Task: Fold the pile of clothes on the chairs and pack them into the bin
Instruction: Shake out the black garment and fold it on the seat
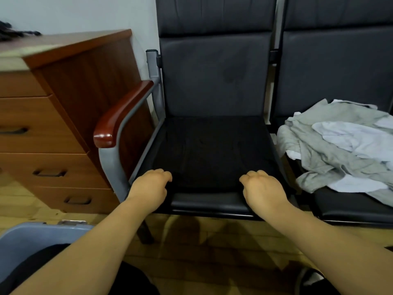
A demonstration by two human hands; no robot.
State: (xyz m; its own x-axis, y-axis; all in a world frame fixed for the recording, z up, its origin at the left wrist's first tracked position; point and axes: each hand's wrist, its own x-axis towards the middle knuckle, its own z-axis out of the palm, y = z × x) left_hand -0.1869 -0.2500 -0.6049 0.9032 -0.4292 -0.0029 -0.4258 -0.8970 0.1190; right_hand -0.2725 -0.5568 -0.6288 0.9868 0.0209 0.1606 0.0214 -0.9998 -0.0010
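Black chair (212, 81): a dark cloth (208, 154) lies flat on the seat. The left hand (150, 188) and right hand (262, 188), knuckles up and fingers curled, grip the cloth's near corners, well apart. The adjoining chair (336, 60) on the right carries a pile of clothes (331, 150), grey and white, unfolded. Blue bin (32, 235) at lower left, on the floor. Wooden drawer unit (63, 116) stands left of the armrest.

Rumpled grey and white clothes (340, 150) are lying piled on the right black padded chair (340, 60). A black garment (212, 150) is lying flat on the left black padded chair (212, 81). A grey-blue plastic bin (32, 235) is sitting lower left.
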